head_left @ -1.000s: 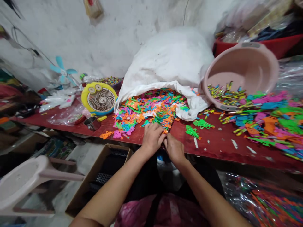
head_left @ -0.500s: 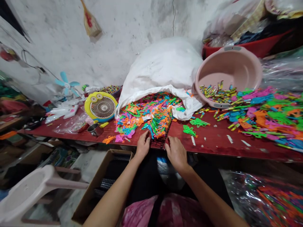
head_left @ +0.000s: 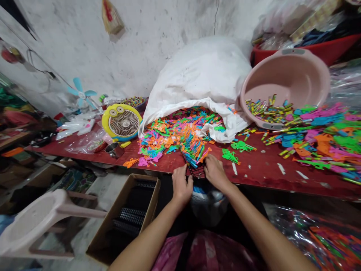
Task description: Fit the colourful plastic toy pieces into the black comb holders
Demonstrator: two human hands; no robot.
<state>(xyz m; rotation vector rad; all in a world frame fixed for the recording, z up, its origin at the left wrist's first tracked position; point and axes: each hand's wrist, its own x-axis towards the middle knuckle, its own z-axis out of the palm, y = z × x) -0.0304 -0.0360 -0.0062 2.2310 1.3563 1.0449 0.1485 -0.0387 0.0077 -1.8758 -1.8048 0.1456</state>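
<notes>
A black lattice tray (head_left: 197,171) lies at the table's front edge, its near end between my hands, with colorful plastic pieces (head_left: 189,145) heaped over its far part. My left hand (head_left: 182,184) is closed on the tray's left side, thumb near its front corner. On the right side my right hand (head_left: 216,172) grips the tray's edge with curled fingers, close to an orange piece. Behind the heap, a big white sack (head_left: 200,71) lies with its mouth open toward me, pieces spilling out. Two green pieces (head_left: 230,156) lie right of my right hand.
A pink basin (head_left: 284,71) tilts at the right beside a large pile of toys (head_left: 318,139). To the left stand a yellow fan (head_left: 124,124) and a metal cup (head_left: 114,150). Below are a cardboard box (head_left: 98,233) and a pale stool (head_left: 36,222).
Both hands have moved slightly right in the view, the left one lower, the right one a little higher. The tray and the pieces on it have shifted. The view has turned slightly.
</notes>
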